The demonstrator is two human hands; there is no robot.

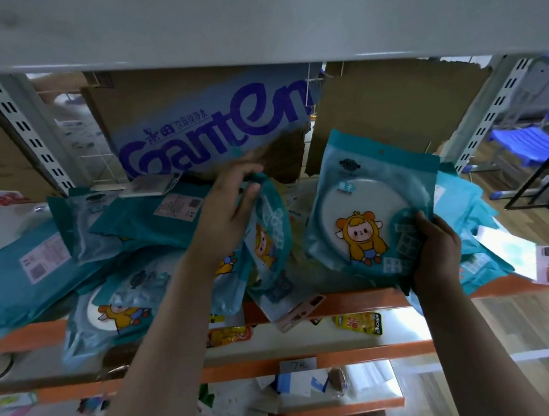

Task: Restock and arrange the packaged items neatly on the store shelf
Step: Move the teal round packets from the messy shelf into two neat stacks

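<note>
Right grip (436,246) pinching lower-right corner of upright teal packet (369,206), 3 o'clock on shelf (351,302) | left grip (230,208) curled over top of second packet (268,231), near centre | loose pile (39,261) at 9 o'clock | likely light, floppy, slick film round a stiff disc | better held at sealed edges

Left hand (230,208) grips a teal packet (271,238); right hand (436,246) holds another packet (366,213) upright above the cluttered shelf (22,336).
</note>
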